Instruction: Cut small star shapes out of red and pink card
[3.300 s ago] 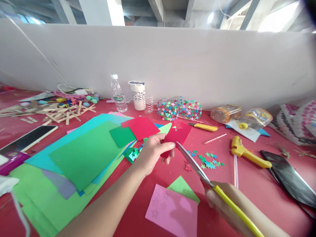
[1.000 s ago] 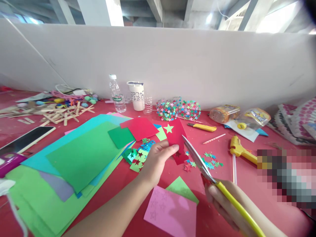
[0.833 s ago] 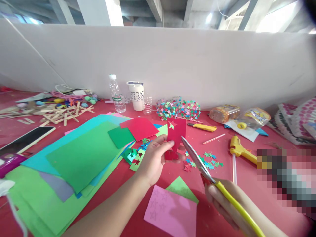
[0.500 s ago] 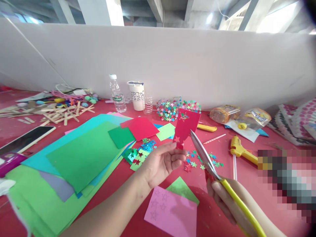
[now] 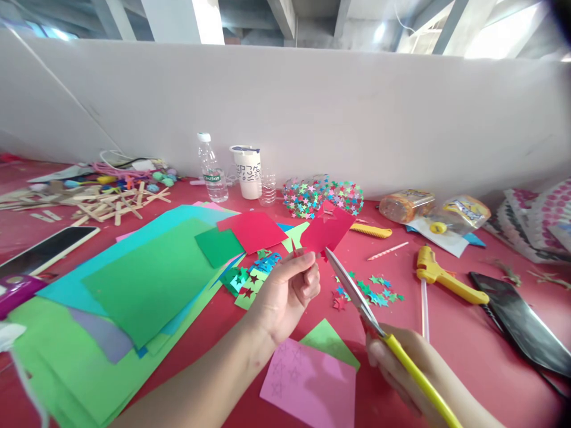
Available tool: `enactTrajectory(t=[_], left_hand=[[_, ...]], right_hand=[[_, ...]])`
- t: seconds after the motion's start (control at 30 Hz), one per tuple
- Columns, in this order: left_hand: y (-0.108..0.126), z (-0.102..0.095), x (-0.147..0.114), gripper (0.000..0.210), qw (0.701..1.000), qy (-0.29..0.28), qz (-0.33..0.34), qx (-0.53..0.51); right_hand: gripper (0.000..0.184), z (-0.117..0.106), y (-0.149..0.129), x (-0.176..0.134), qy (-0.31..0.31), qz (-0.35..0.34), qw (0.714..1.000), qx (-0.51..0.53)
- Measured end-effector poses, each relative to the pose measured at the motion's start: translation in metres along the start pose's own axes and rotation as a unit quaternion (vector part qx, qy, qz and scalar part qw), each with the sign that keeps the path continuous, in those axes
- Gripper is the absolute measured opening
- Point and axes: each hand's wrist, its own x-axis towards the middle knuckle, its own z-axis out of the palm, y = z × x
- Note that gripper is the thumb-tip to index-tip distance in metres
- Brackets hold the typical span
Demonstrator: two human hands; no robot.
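Red table (image 5: 232,404), white wall (image 5: 285,107) beyond: my left hand (image 5: 288,291) pinched a red card (image 5: 328,232), which slanted off far-right from that grip, while my right hand (image 5: 399,356), farther from it, gripped scissors (image 5: 392,345) aimed far-left, blades (image 5: 352,288) at its near edge.

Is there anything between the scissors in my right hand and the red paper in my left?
Nothing visible is. The red paper is in your left hand, and the tips of the scissors in your right hand lie at its lower edge; I can't tell whether they touch.
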Motion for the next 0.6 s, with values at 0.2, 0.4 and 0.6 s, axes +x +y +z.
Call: enactTrajectory(t=[0.2, 0.4, 0.6], left_hand=[[0.002, -0.005, 0.006, 0.013, 0.984, 0.064, 0.106, 0.128], [0.005, -0.007, 0.008, 0.011, 0.974, 0.044, 0.147, 0.164], [0.007, -0.003, 0.006, 0.007, 0.98, 0.04, 0.138, 0.138]], right_hand=[[0.067, 0.0, -0.007, -0.002, -0.022, 0.007, 1.0, 0.0], [0.071, -0.001, -0.013, -0.006, 0.009, 0.021, 1.0, 0.017], [0.07, -0.006, -0.003, -0.006, -0.014, -0.005, 0.999, -0.038]])
